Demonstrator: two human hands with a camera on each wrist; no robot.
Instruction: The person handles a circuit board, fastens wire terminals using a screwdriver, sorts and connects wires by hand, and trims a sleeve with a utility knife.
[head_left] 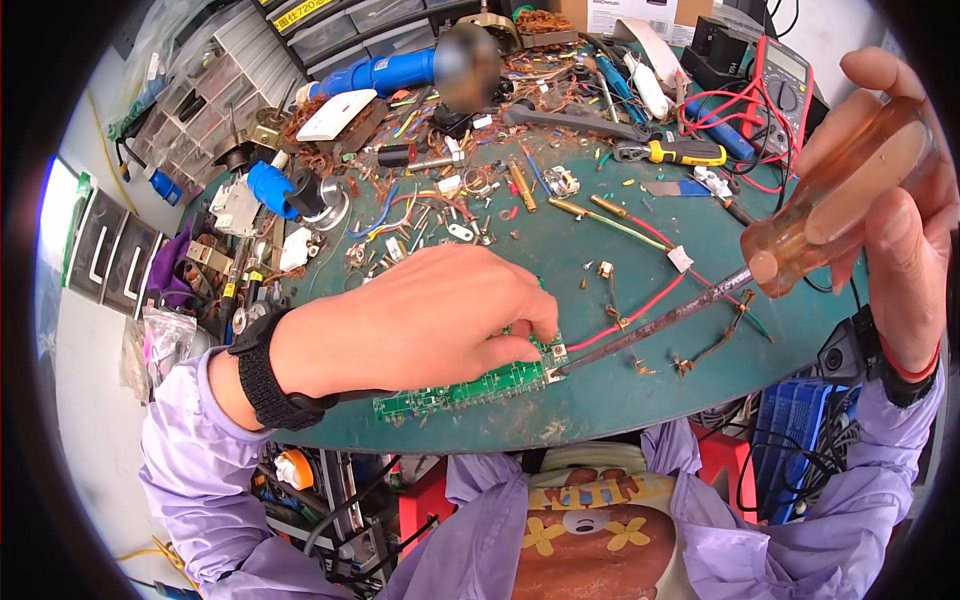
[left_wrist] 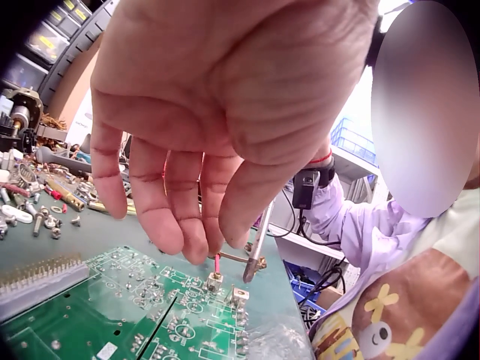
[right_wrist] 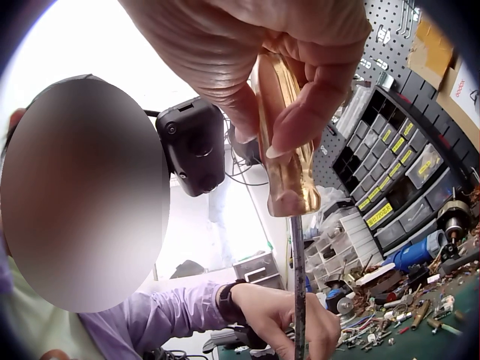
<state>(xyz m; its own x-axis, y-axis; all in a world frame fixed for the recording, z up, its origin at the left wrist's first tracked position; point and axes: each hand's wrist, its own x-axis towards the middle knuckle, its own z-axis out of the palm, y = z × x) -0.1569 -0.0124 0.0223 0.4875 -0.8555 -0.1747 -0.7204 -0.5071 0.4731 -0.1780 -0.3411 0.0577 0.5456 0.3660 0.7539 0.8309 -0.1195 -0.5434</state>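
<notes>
A green circuit board point(head_left: 470, 392) lies near the front edge of the table, partly under my left hand point(head_left: 420, 310). In the left wrist view, its loosely bent fingertips point(left_wrist: 196, 251) hang over the board's corner, close to two small metal terminals point(left_wrist: 238, 297). A red wire point(head_left: 640, 310) runs off to the right from one terminal. My right hand point(head_left: 900, 210) grips the amber handle point(head_left: 835, 200) of a long screwdriver, raised at the right. Its dark, worn shaft point(head_left: 660, 325) slants down left, the tip beside the board's terminals. The left thumb overlaps the shaft's edge in the left wrist view.
Wire scraps, screws and metal bits point(head_left: 440, 215) litter the table's back and left. A multimeter point(head_left: 780, 85) with red leads, yellow-black pliers point(head_left: 685, 152) and a wrench point(head_left: 570, 120) lie at the back right. Brass-ended cables point(head_left: 610, 215) lie right of the board.
</notes>
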